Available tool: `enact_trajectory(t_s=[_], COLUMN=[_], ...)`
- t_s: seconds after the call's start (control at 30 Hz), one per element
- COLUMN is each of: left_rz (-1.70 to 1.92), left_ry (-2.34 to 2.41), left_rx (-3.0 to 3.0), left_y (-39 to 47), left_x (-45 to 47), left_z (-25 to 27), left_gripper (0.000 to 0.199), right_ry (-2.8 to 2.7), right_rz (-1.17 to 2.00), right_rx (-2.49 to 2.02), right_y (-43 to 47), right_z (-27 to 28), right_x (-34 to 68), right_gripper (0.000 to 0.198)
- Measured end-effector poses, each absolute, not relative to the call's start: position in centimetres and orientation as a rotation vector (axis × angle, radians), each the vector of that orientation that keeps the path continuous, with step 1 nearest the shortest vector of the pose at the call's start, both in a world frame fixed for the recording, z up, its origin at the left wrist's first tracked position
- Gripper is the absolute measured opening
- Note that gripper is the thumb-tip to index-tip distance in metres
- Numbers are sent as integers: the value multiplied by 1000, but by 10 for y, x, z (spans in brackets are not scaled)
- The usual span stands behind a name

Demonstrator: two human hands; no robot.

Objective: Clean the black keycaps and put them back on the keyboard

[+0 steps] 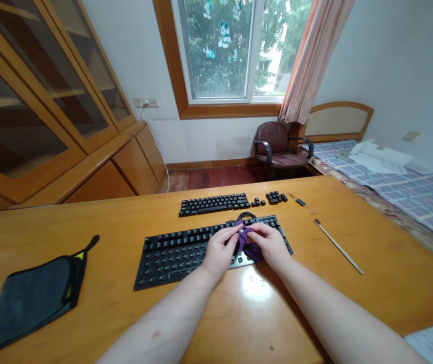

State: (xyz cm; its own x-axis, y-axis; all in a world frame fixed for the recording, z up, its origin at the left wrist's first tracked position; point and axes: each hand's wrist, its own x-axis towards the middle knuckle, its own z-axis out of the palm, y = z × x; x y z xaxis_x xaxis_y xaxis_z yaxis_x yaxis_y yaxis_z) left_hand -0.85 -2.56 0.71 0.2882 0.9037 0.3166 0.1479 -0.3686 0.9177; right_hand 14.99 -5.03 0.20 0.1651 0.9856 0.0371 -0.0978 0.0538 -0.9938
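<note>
Both hands meet over the right part of a black keyboard (178, 255), whose lower rows have bare switches while keycaps stay along its top. My left hand (220, 247) pinches a purple cloth (242, 238) between thumb and fingers. From the other side, my right hand (271, 245) grips the same cloth. A small pale spot shows in the cloth between the fingertips, too small to name. Behind the keyboard, removed black keycaps (214, 203) lie laid out in rows, with smaller groups of keycaps (276, 197) to their right.
A wire keycap puller (300, 202) and a thin brush (338, 246) lie right of the keyboard. At the left is a dark pouch (42, 288) with a strap. Beyond the wooden table (98, 222) stand a chair (277, 146), a bed (409, 187) and a glass-doored cabinet (68, 76).
</note>
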Motion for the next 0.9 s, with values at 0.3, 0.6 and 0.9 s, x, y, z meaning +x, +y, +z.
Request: enact_trajectory(t_s=[0.3,0.6,0.9], left_rz=[1240,1235,1255], left_ry=[948,933,979], left_rx=[1710,1583,1624], left_y=[-25,-25,-27], left_x=[-5,-3,-4], left_z=[2,-3,3], left_gripper=[28,33,23], right_ry=[-1106,-1256,-1368], right_rz=[1064,855,867], right_rx=[-1170,-1220,-1170], right_y=[-52,-52,-53], right_z=[7,9,8], right_x=[147,152,153], right_gripper=[14,12,17])
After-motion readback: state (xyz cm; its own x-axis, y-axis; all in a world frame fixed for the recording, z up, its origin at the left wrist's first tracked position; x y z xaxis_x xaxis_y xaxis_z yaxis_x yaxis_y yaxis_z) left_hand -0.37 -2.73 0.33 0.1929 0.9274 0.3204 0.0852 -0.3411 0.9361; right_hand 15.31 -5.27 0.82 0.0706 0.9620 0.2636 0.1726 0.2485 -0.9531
